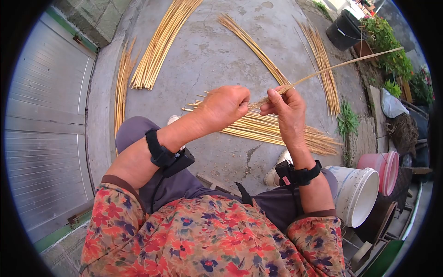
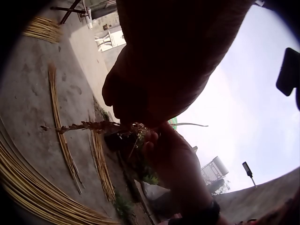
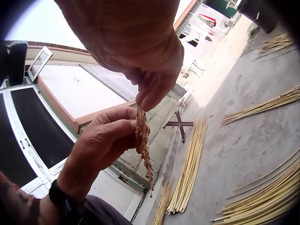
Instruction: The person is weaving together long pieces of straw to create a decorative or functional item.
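A single dry stalk (image 1: pixel 348 63) slants up to the right from between the hands, its brown seed head (image 3: pixel 144 154) at the other end. The left hand (image 1: pixel 226 105) has its fingers curled; in the right wrist view that hand (image 3: pixel 101 143) pinches the seed head between thumb and fingers. Close beside it, the right hand (image 1: pixel 290 113) pinches the stalk with thumb and fingertips. In the left wrist view the left hand (image 2: pixel 154 70) is dark and hides part of the seed head, with the right hand (image 2: pixel 173 157) just below.
Below the hands a spread bundle of stalks (image 1: pixel 258 127) lies on the concrete floor (image 1: pixel 207 60). Further bundles lie at the upper left (image 1: pixel 161 44), top centre (image 1: pixel 256 48) and right (image 1: pixel 323 69). A white bucket (image 1: pixel 339 177), a pink bucket (image 1: pixel 376 161) and a black bucket (image 1: pixel 345 31) stand right.
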### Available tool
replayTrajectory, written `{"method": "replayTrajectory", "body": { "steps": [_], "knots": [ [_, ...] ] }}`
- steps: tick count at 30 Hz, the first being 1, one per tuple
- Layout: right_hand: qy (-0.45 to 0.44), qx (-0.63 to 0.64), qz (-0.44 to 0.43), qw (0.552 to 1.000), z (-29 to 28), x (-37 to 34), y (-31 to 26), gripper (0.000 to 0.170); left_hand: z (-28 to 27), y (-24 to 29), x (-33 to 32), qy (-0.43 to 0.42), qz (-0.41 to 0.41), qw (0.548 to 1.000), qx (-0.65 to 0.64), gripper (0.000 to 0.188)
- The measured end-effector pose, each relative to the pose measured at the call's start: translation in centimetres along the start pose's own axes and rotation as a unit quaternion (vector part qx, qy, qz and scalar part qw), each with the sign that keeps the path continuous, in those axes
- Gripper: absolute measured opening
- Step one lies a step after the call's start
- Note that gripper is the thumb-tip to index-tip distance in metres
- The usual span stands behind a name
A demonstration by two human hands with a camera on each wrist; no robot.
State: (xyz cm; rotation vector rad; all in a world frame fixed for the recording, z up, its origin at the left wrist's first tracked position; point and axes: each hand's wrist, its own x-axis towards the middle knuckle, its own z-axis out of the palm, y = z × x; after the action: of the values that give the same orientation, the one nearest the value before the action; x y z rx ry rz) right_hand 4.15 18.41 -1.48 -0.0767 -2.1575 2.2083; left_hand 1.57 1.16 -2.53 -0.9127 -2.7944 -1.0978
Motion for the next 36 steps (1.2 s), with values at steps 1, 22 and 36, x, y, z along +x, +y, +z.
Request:
{"method": "replayTrajectory", "body": {
  "steps": [1, 22, 36],
  "knots": [
    [-0.001, 0.000, 0.000, 1.000, -0.2, 0.1, -0.2, 0.015, 0.1, -0.4, 0.1, 0.001, 0.000, 1.000, 0.000, 0.009],
    [-0.013, 0.099, 0.048, 0.994, -1.3, 0.6, 0.3, 0.017, -1.3, 1.3, -0.2, -0.072, -0.057, 0.959, -0.267, 0.009],
    [-0.025, 0.054, 0.015, 0.998, -0.9, 0.2, -0.1, 0.015, -1.3, 1.1, 0.0, -0.067, -0.059, 0.970, -0.227, 0.010]
  ]
}}
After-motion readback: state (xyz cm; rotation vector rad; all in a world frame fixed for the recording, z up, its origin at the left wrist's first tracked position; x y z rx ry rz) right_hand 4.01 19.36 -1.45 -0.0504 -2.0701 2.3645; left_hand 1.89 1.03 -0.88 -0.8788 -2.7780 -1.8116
